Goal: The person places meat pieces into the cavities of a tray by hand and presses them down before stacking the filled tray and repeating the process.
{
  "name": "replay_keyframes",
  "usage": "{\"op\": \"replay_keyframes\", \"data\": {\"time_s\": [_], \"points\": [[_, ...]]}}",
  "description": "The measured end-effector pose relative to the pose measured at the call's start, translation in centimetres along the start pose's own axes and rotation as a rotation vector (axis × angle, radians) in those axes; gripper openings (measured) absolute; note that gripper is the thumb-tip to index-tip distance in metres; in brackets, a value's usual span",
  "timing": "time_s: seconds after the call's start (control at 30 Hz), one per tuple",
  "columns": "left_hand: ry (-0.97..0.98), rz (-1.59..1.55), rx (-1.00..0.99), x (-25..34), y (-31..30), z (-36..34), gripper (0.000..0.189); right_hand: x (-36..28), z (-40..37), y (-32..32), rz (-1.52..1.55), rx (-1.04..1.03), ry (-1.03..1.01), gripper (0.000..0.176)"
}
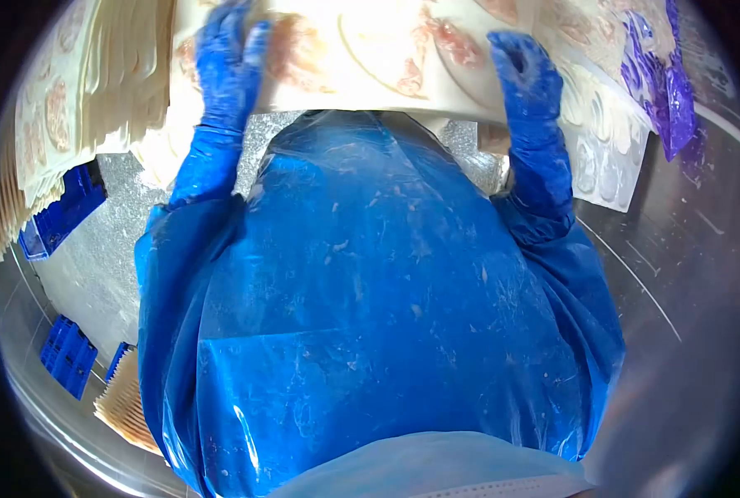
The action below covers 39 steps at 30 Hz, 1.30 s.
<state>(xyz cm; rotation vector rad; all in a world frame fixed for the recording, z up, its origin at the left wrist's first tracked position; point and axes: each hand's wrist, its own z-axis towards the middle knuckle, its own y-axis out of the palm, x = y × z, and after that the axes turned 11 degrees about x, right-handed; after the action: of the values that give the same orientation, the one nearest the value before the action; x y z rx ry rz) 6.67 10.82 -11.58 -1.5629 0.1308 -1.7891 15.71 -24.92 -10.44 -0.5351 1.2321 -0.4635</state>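
In front of me lies a white moulded sheet (370,91) with oval hollows, holding pale pink raw meat pieces (299,54). My left hand (224,75), in a wet blue glove, rests over its left side next to one of the pieces. Its fingers are stretched out, with the tips close to the top of the view. On the sheet's right side is my right hand (527,79), gloved alike, its fingers curled in towards the palm. Whether anything sits inside those fingers is hidden.
A stack of similar sheets (125,75) stands at the left, above a blue crate (67,207). At the right are another moulded sheet (610,158) and crumpled purple plastic (673,100). Lower left, a blue crate (69,357) and a ridged beige stack (129,402) lie near my sleeve.
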Motion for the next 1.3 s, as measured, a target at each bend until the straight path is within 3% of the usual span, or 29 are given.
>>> {"op": "replay_keyframes", "data": {"time_s": [0.07, 0.1, 0.13, 0.17, 0.2, 0.3, 0.33, 0.4, 0.47, 0.53, 0.57, 0.63, 0.67, 0.73, 0.77, 0.8, 0.87, 0.97, 1.0, 1.07, 1.13, 1.2, 1.27, 1.3], "points": [[-0.084, -0.523, -0.076, 4.4, 4.3, -1.3, 0.040, -0.7, 0.1, 1.7, -0.004, 0.117, -0.224, 0.021], [0.038, -0.637, -0.134, 6.7, 6.4, -1.8, 0.040, 0.6, -0.1, 2.9, 0.001, 0.068, -0.313, 0.023], [0.662, 0.106, -0.288, 5.9, 7.7, -0.5, 0.044, 1.6, -0.4, 4.0, 0.008, 0.021, -0.404, 0.024], [0.520, 0.042, -0.311, 6.7, 9.6, -1.1, 0.036, 0.3, -0.8, 3.6, -0.205, -0.019, -0.424, 0.025], [0.761, 0.119, -0.231, 7.0, 9.9, -0.6, 0.032, 0.5, -1.1, 3.0, -0.204, -0.015, -0.431, 0.025], [0.637, 0.214, -0.162, 1.7, 8.7, -0.3, 0.032, 1.4, -1.7, 1.3, -0.089, -0.065, -0.368, 0.024], [0.595, 0.338, -0.217, 2.9, 7.4, 0.0, 0.030, 1.8, -1.7, 1.2, -0.081, -0.066, -0.365, 0.024], [0.558, 0.231, -0.132, 6.4, 7.3, -0.9, 0.032, 2.2, -1.7, 1.3, -0.033, -0.073, -0.329, 0.024], [0.661, 0.124, -0.360, 4.6, 9.5, -2.7, 0.046, 2.0, -1.3, 1.2, -0.015, -0.065, -0.321, 0.024], [0.718, 0.197, -0.289, 5.3, 8.3, -3.0, 0.043, 2.2, -0.4, 0.6, 0.025, -0.175, -0.172, 0.022], [0.575, 0.091, -0.313, 4.1, 7.6, -2.6, 0.043, 2.4, 0.2, -0.1, 0.030, -0.170, -0.174, 0.022], [0.319, -0.075, -0.330, 5.1, 6.9, -2.2, 0.042, 2.4, 1.2, -1.5, 0.389, -0.358, 0.172, 0.020], [0.219, -0.138, -0.315, 5.8, 6.9, -1.7, 0.042, 2.1, 1.4, -1.4, 0.390, -0.365, 0.168, 0.020], [0.497, 0.226, -0.081, 6.2, 8.2, -0.3, 0.043, 1.5, 1.5, -1.2, 0.856, -0.261, 0.400, 0.026], [0.516, 0.071, -0.072, 5.7, 9.3, -0.4, 0.043, 0.8, 1.5, -1.0, 0.804, -0.211, 0.448, 0.030], [0.621, -0.040, -0.197, 4.0, 10.4, -0.3, 0.042, 2.0, 1.6, -1.0, 0.800, -0.213, 0.443, 0.030], [0.750, 0.213, -0.297, 2.5, 9.3, -2.6, 0.042, 5.7, 1.7, -0.6, 0.913, -0.331, 0.466, 0.027], [0.714, 0.385, -0.325, -0.2, 6.5, -2.0, 0.041, 4.8, 0.8, -1.5, 0.704, -0.242, 0.415, 0.023], [0.271, -0.131, -0.406, 1.3, 5.3, -1.9, 0.044, 4.6, 0.5, -1.3, 0.705, -0.241, 0.420, 0.023], [0.591, 0.143, -0.136, 5.3, 5.7, -0.4, 0.050, 3.8, 0.3, -0.6, 0.738, -0.124, 0.393, 0.021], [0.645, 0.271, -0.230, 5.6, 8.1, -2.4, 0.061, 2.3, 0.2, -0.6, 0.741, -0.154, 0.388, 0.021], [0.700, 0.358, -0.230, 5.3, 8.2, -2.6, 0.058, -0.2, 1.2, -0.6, 0.748, -0.188, 0.369, 0.021], [0.147, -0.340, -0.328, 3.8, 5.8, -1.5, 0.063, -3.2, 1.7, -0.6, 0.678, -0.115, 0.203, 0.025], [-0.032, -0.257, -0.237, 2.5, 4.2, -0.3, 0.064, -3.2, 2.4, 0.0, 0.445, -0.038, -0.020, 0.027]]}}
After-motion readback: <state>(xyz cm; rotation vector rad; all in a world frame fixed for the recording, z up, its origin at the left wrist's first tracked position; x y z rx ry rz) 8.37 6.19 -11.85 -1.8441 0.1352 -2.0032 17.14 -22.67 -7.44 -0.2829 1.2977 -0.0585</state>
